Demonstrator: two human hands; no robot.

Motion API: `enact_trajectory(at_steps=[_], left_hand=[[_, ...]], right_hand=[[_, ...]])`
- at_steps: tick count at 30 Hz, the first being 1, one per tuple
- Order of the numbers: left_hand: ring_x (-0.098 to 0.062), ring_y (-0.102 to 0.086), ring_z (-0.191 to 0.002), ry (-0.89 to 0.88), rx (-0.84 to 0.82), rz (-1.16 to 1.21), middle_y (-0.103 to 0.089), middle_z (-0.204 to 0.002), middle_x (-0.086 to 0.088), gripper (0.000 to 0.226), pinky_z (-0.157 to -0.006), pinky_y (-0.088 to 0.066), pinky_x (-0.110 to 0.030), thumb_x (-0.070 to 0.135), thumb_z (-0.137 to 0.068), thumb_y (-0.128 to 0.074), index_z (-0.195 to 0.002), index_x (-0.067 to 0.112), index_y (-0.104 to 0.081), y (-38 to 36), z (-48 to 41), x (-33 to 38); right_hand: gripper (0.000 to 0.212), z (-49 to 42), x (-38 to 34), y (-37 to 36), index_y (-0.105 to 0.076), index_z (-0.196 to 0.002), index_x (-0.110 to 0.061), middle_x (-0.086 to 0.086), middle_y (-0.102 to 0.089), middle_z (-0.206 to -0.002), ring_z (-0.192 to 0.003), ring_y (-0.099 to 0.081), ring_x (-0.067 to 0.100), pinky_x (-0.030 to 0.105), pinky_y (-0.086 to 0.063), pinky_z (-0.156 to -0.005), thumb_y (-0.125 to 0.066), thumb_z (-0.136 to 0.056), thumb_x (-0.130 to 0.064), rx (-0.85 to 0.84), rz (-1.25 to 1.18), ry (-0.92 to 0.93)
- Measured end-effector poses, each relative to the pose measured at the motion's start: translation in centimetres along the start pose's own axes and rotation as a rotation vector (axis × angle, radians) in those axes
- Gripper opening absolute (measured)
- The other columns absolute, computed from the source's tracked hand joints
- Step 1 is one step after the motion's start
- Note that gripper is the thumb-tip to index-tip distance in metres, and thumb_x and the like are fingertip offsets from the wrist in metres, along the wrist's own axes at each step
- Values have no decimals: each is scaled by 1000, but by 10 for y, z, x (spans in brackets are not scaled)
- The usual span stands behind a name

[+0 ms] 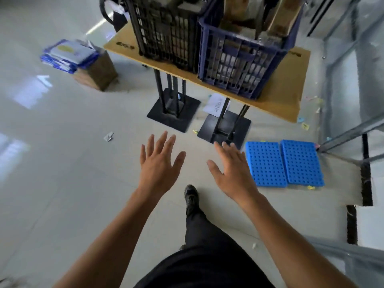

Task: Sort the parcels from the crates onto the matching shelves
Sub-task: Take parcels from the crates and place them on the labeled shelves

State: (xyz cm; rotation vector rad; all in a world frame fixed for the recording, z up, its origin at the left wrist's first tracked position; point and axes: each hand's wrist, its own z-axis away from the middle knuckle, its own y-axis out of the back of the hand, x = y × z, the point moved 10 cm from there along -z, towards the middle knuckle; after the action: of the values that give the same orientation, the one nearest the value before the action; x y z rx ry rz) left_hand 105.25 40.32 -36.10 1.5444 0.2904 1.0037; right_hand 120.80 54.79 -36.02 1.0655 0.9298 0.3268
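Two crates stand side by side on a wooden table (pixel 280 100): a black crate (pixel 166 36) on the left and a blue crate (pixel 239 65) on the right. Both hold parcels; brown cardboard parcels (pixel 282 15) stick up out of the blue one. My left hand (pixel 160 163) and my right hand (pixel 232 171) are stretched out in front of me over the floor, fingers spread, holding nothing. Both hands are short of the table, below its near edge in the view.
A metal shelf frame (pixel 349 129) runs along the right side. Two blue perforated mats (pixel 284 163) lie on the floor by it. A cardboard box (pixel 99 71) topped with blue packets (pixel 68 55) sits at the left. The table's black base plates (pixel 172 111) stand ahead. My leg and shoe (pixel 191 196) are below.
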Motion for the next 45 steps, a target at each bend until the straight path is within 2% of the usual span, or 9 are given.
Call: enact_trajectory(at_steps=[5, 17, 23, 27, 31, 36, 38, 41, 45], left_hand=[[-22, 4, -159, 56, 41, -71, -14, -171, 8, 70, -127, 6, -48, 69, -99, -22, -159, 34, -27, 52, -84, -28], [-22, 8, -158, 63, 189, -8, -9, -172, 8, 73, -126, 7, -47, 73, -97, -15, -160, 37, -20, 146, -270, -52], [-21, 11, -157, -25, 209, 59, -5, -172, 10, 68, -126, 7, -46, 68, -101, -24, -162, 37, -16, 172, -372, -78], [-21, 10, -158, -113, 179, 79, -6, -172, 9, 70, -127, 6, -46, 69, -100, -25, -162, 37, -17, 194, -434, -84], [-21, 10, -158, -222, 152, 79, -6, -172, 8, 73, -125, 10, -46, 73, -98, -20, -161, 37, -17, 213, -489, -85], [-21, 9, -158, -299, 91, 86, -7, -172, 7, 72, -124, 13, -45, 72, -98, -23, -160, 35, -21, 218, -550, -81], [-19, 8, -157, -342, 74, 100, -9, -172, 8, 73, -124, 12, -45, 72, -98, -23, -161, 34, -21, 221, -574, -69], [-22, 4, -158, -395, 33, 110, -11, -171, 6, 75, -124, 10, -45, 71, -96, -22, -160, 31, -21, 218, -619, -48], [-29, 1, -158, -393, -49, 42, -9, -172, 3, 72, -124, 6, -50, 67, -99, -34, -160, 30, -19, 196, -683, -23]], right_hand=[[64, -112, -47, 7, -27, -164, -24, 9, -27, -170, -161, -8, 27, 53, -5, -130, -40, -107, -50, -25, -38, 112], [63, -314, -128, 78, -31, -162, -22, 10, -29, -169, -160, -11, 26, 62, -26, -123, -48, -106, -47, 82, -72, 256], [69, -405, -160, 87, -29, -163, -24, 8, -28, -170, -161, -7, 23, 53, -21, -127, -40, -103, -55, 153, -29, 195], [70, -448, -186, 96, -27, -164, -26, 5, -26, -171, -161, -5, 20, 45, -11, -129, -38, -102, -57, 185, -9, 119], [71, -484, -204, 103, -24, -165, -28, 3, -21, -172, -160, -1, 18, 55, -15, -129, -36, -102, -59, 210, 19, 51], [77, -508, -210, 108, -33, -161, -26, 0, -32, -167, -158, -13, 21, 47, -24, -126, -30, -96, -68, 285, 8, -17], [75, -518, -204, 111, -33, -161, -28, -1, -33, -166, -159, -13, 20, 44, -21, -126, -32, -97, -67, 292, 5, -44], [75, -543, -189, 120, -32, -161, -28, 1, -32, -167, -160, -11, 22, 47, -19, -129, -31, -97, -67, 285, 14, -103], [66, -588, -171, 129, -40, -157, -21, 5, -39, -162, -158, -18, 26, 53, -28, -124, -43, -102, -58, 288, 14, -125]])
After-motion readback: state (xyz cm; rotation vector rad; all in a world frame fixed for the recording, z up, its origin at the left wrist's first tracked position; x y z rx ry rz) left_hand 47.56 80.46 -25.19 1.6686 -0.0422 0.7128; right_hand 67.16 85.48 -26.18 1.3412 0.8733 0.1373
